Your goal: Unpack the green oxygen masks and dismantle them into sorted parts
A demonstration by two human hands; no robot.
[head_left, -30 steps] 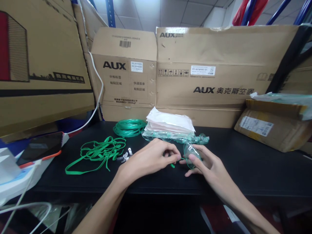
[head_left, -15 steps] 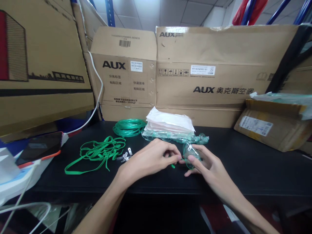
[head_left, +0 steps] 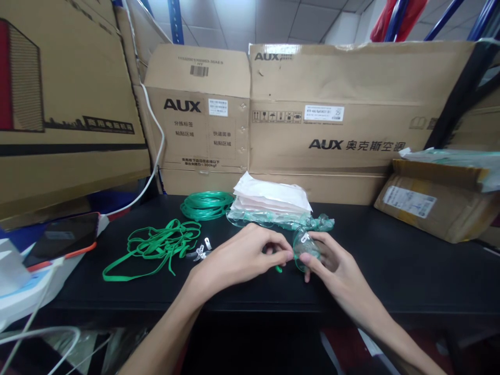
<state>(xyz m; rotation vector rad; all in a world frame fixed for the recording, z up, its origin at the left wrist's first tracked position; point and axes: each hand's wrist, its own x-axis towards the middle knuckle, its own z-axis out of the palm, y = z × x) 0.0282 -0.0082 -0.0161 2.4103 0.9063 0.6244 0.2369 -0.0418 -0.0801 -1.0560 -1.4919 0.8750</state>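
My right hand (head_left: 332,256) grips a clear green-tinted oxygen mask (head_left: 302,245) by its side. A metal nose clip (head_left: 304,237) shows on the mask's upper part. At the mask's left edge, my left hand (head_left: 258,250) pinches a green elastic strap (head_left: 278,269), whose short end pokes out below the fingers. How far the strap runs through the mask is hidden by the fingertips. Left of my left wrist lie several loose metal clips (head_left: 203,251) and a tangle of green straps (head_left: 156,249).
Behind my hands are a coil of green tubing (head_left: 207,205), a stack of white packets (head_left: 271,191) and more clear mask parts (head_left: 322,223). A phone (head_left: 64,234) rests on the left. An open carton (head_left: 414,208) stands right; large cardboard panels (head_left: 320,130) close off the back.
The fingers of my right hand have shifted round the mask, the lower ones tucking in behind it. My left hand stays close to the mask's edge, almost unmoved.
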